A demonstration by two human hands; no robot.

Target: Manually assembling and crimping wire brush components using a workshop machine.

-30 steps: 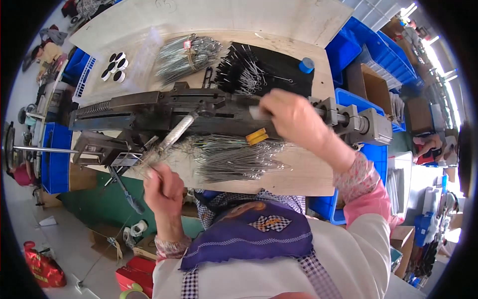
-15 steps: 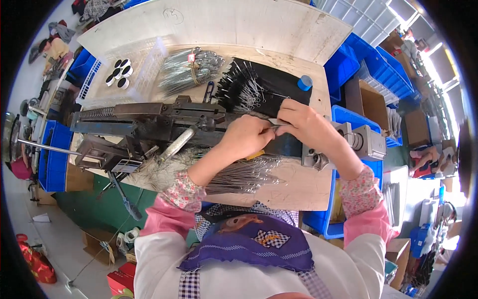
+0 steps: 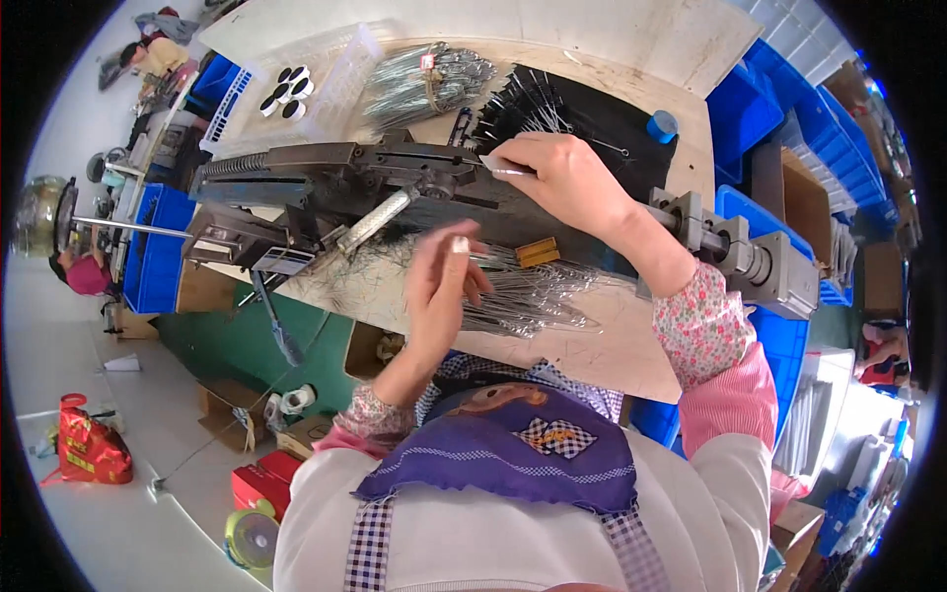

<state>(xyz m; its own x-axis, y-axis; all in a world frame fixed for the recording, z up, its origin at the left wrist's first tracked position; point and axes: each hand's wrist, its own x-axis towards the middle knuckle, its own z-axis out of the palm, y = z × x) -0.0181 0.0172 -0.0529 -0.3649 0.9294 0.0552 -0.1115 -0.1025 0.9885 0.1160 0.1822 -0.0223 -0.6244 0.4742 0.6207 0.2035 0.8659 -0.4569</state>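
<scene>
My right hand (image 3: 567, 178) pinches a small flat silvery-white piece (image 3: 505, 166) over the long dark metal machine bed (image 3: 326, 163); its exact kind I cannot make out. My left hand (image 3: 439, 291), slightly blurred, is at the near side of the machine with fingers apart and no object visible in it. The thumb has a white tip. Beside that hand lies a bundle of thin silvery twisted wires (image 3: 528, 301), with a small yellow block (image 3: 538, 253) at its far end. Behind my right hand, wire-handled brushes with dark bristles (image 3: 538, 104) lie on black cloth.
A clear plastic basket (image 3: 340, 94) with several white-and-black rolls stands at the back left. Next to it lies a tied bundle of wires (image 3: 424, 84). A blue cap (image 3: 662, 125) rests on the black cloth. A metal clamp unit (image 3: 730, 252) is at the right, with blue bins (image 3: 745, 109) beyond.
My left hand has left the right hand and moved down and left toward me. My right hand has shifted left along the machine with the silvery piece. The view has also shifted.
</scene>
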